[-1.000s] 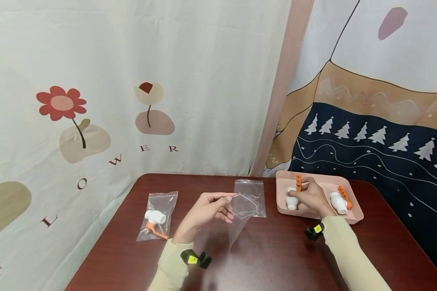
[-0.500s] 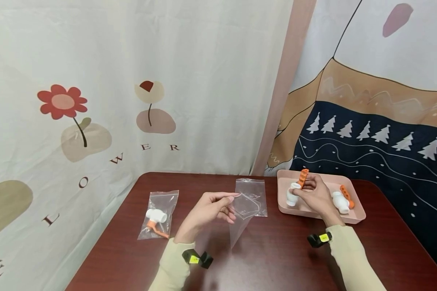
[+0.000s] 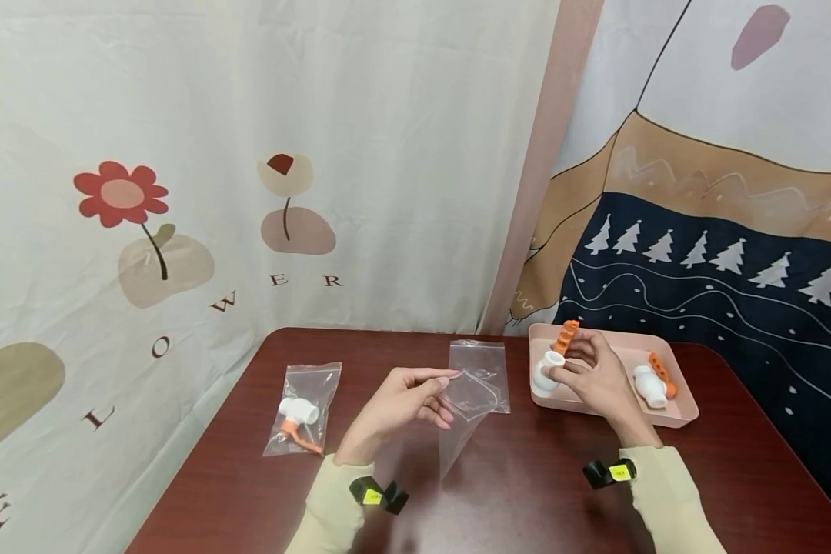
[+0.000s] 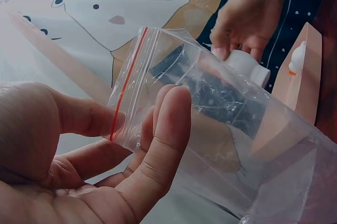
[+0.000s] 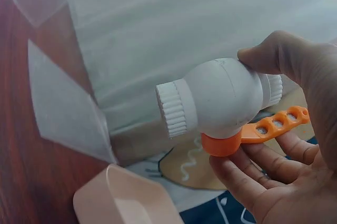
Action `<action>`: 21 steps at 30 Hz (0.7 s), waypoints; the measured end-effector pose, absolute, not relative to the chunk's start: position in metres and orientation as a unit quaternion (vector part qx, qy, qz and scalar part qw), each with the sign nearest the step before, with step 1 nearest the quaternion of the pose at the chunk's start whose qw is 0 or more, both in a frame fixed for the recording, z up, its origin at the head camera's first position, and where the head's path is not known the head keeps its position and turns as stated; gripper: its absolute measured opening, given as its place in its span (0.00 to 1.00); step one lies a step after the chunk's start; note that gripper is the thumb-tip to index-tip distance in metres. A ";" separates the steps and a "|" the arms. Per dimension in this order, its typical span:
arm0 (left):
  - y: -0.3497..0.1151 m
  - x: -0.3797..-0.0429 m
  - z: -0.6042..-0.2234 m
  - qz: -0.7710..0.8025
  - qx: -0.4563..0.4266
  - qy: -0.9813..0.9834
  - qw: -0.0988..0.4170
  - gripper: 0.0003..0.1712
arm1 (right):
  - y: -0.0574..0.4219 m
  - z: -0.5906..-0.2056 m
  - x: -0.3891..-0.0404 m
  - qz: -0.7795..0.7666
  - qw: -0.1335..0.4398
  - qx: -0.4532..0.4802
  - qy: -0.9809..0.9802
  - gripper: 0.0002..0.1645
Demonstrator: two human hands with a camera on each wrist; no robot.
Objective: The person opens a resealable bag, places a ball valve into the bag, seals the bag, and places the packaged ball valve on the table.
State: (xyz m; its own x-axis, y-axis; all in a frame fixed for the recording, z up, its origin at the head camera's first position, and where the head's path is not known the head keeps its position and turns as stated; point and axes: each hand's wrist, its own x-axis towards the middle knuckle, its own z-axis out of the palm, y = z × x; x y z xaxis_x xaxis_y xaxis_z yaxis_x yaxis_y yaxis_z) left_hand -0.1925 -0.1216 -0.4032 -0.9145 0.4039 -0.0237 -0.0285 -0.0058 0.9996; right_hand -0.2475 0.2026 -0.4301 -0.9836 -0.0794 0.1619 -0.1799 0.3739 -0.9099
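In the head view my left hand (image 3: pixel 398 405) pinches a clear zip bag (image 3: pixel 455 445) by its top edge, and the bag hangs tilted over the table. The left wrist view shows the thumb and fingers at the red zip line of this bag (image 4: pixel 213 103). My right hand (image 3: pixel 601 378) holds a white ball valve (image 3: pixel 547 372) with an orange lever handle, just above the left end of a pink tray (image 3: pixel 625 352). In the right wrist view my thumb presses the white body of the valve (image 5: pixel 224 95), and the fingers lie under its orange cap and handle.
A second white and orange ball valve (image 3: pixel 651 387) lies at the tray's right side. Another clear zip bag (image 3: pixel 476 355) lies flat behind my left hand. At the table's left, a zip bag (image 3: pixel 322 378) holds a ball valve. A printed curtain (image 3: pixel 402 154) hangs behind the table.
My right hand has lifted the ball valve from the tray floor and tilted it, moving slightly left with it. The left hand and its bag stay nearly in place.
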 end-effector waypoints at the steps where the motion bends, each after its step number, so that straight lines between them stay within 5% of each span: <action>1: -0.122 -0.192 -0.403 0.697 0.136 0.687 0.156 0.23 | 0.201 -0.429 -0.246 0.559 0.047 0.085 -0.824 0.47; 21: -0.118 -0.191 -0.403 0.696 0.147 0.682 0.167 0.23 | 0.173 -0.395 -0.225 0.653 0.103 0.218 -0.718 0.42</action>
